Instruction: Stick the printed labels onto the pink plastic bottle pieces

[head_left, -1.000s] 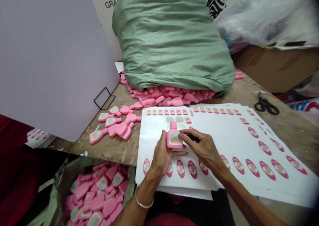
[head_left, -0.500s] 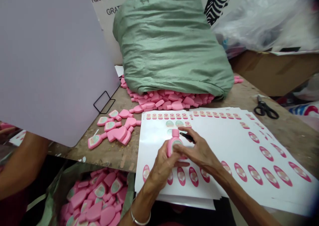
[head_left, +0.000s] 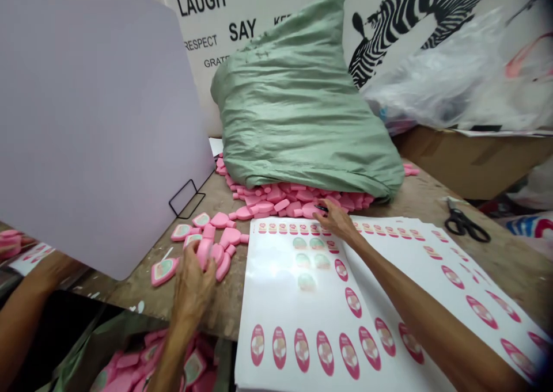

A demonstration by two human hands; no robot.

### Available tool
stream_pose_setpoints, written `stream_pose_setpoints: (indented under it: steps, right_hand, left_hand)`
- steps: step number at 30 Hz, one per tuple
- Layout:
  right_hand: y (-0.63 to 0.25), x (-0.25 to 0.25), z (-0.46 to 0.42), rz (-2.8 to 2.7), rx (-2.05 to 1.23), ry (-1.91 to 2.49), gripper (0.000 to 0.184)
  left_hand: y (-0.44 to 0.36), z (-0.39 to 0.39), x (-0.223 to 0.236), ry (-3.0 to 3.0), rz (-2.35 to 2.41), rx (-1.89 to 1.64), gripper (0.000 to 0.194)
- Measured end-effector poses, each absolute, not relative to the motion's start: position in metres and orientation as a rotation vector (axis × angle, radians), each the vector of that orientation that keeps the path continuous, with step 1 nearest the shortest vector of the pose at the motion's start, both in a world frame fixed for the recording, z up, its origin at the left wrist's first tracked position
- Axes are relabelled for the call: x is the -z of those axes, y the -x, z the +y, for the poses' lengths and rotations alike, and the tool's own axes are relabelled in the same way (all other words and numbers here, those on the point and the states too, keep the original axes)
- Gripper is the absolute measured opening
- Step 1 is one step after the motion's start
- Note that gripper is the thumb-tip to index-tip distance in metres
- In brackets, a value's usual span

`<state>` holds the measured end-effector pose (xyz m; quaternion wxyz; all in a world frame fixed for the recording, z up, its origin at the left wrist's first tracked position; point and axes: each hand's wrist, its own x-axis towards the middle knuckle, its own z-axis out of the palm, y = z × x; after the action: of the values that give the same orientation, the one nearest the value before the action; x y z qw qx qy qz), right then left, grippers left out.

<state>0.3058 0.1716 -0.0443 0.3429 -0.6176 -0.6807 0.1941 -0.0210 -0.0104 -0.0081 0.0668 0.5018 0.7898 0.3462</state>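
Scuffed table (head_left: 430, 195); pink bottles (head_left: 263, 208) against green sack (head_left: 298, 115); zebra-decorated wall (head_left: 233, 12) behind.

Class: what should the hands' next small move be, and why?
Probably the left hand should release its pink, flat-bodied bottle: it is right by the loose pink bottles, while the right hand is at the pink bottle pile below the green fabric sack.

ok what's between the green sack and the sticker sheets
In the head view, a heap of pink bottles lies between the green sack and the sticker sheets, with the right hand at its near edge.
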Motion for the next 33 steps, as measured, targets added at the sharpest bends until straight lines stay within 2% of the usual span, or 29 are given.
stream_pose_setpoints:
  steps: [4, 9, 11, 13, 16, 19, 21, 23, 25, 28, 33]
  right_hand:
    - [-0.3, 0.041, 0.201, -1.766, -0.602, 1.632, 0.046]
    - [-0.301, 0.025, 0.18, -1.667, -0.724, 1.577, 0.052]
    - [-0.296, 0.018, 0.146, -1.625, -0.807, 1.531, 0.051]
    - [-0.284, 0.013, 0.099, -1.586, -0.994, 1.457, 0.049]
    - [-0.26, 0.014, 0.021, -1.235, -1.608, 1.199, 0.042]
    - [-0.251, 0.018, -0.029, -1.275, -1.735, 1.15, 0.038]
    - [-0.259, 0.019, -0.038, -1.475, -1.568, 1.242, 0.038]
    - [-0.274, 0.022, -0.031, -1.644, -1.246, 1.418, 0.039]
    - [-0.288, 0.028, -0.017, -1.749, -0.867, 1.579, 0.029]
    - [-0.294, 0.041, 0.0, -1.969, -0.415, 1.575, 0.013]
    - [-0.288, 0.059, 0.008, -2.125, -0.041, 1.468, 0.013]
  left_hand:
    - [0.029, -0.003, 0.005, -1.759, 2.494, -1.144, 0.066]
    - [-0.022, -0.01, 0.004, -1.639, 1.881, -1.36, 0.03]
    - [-0.053, -0.011, 0.003, -1.435, 1.654, -1.302, 0.027]
    - [-0.085, -0.014, 0.003, -1.262, 1.48, -1.268, 0.033]
    - [-0.124, -0.021, 0.006, -1.125, 1.264, -1.334, 0.04]
    - [-0.138, -0.031, 0.012, -1.032, 1.178, -1.37, 0.036]
    - [-0.132, -0.036, 0.014, -0.939, 1.201, -1.389, 0.035]
    - [-0.12, -0.039, 0.016, -0.865, 1.223, -1.384, 0.034]
    - [-0.11, -0.041, 0.017, -0.858, 1.208, -1.303, 0.033]
    - [-0.108, -0.044, 0.021, -0.885, 1.189, -1.148, 0.035]
    - [-0.118, -0.046, 0.032, -0.911, 1.321, -1.078, 0.045]
